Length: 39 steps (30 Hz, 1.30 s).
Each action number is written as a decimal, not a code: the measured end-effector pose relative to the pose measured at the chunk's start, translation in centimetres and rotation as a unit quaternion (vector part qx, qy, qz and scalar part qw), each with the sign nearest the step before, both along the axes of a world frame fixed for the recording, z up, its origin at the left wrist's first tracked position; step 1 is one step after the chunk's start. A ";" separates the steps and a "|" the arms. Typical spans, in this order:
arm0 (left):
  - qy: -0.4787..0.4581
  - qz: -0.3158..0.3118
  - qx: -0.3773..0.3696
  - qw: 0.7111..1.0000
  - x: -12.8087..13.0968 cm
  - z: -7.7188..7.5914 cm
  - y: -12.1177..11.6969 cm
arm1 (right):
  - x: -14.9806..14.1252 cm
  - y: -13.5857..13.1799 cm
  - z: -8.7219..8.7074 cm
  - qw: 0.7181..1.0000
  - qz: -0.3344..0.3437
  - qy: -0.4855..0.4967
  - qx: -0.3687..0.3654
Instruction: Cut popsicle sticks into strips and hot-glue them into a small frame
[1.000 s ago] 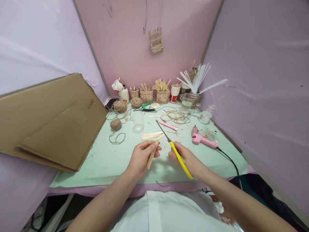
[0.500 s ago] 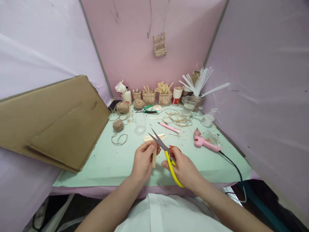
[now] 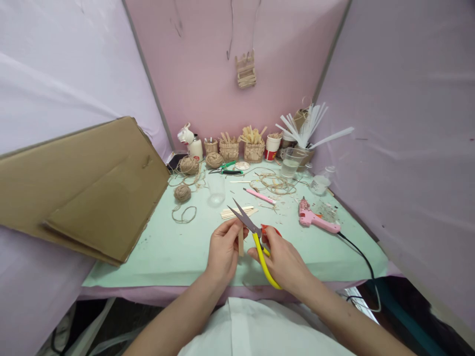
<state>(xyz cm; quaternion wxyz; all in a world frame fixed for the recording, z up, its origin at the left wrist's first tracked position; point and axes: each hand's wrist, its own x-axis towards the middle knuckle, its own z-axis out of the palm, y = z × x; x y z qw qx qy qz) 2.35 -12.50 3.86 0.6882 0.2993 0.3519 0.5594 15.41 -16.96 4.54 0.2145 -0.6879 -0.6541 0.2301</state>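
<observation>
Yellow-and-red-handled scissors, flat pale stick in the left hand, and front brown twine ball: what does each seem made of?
Yellow-and-red-handled scissors: probably steel blades, grey and smooth; handles likely plastic, brightly and evenly coloured.
Flat pale stick: seemingly bare wood, matt and tan.
Front brown twine ball: likely plant fibre such as jute, dull and wound in strands.

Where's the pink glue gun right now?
In the head view, the pink glue gun lies on the right side of the green tabletop, beyond the right hand, with its black cord trailing off the edge.
</observation>
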 end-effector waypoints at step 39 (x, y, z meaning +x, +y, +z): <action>-0.009 0.002 -0.021 1.000 0.0 -0.7 0.2 | 1.5 0.7 -0.7 0.987 0.022 0.154 0.027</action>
